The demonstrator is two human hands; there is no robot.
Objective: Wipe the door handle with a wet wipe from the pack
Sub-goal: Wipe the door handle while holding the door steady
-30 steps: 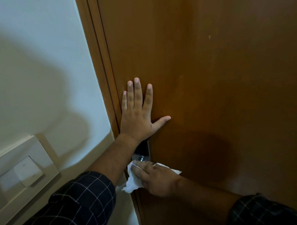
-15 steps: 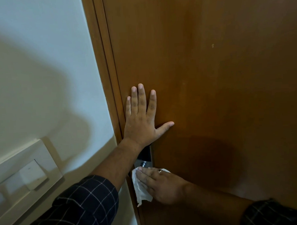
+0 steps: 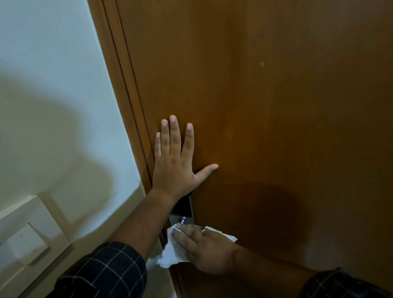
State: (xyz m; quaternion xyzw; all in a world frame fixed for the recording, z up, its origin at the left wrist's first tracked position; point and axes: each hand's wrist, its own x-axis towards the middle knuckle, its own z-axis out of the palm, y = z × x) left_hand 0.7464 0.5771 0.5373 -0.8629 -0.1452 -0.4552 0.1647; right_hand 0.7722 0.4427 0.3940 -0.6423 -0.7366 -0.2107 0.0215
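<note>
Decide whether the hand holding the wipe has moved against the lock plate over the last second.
Cannot tell. The right hand holds the wipe just below the lock plate in every picture; only the camera clearly shifts.

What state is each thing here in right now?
door: shut against its frame.
left hand: flat on the door, fingers spread.
right hand: pressing the wipe.
wet wipe: crumpled, at the lock plate.
lock plate: partly hidden.
wall switch: position unclear.
</note>
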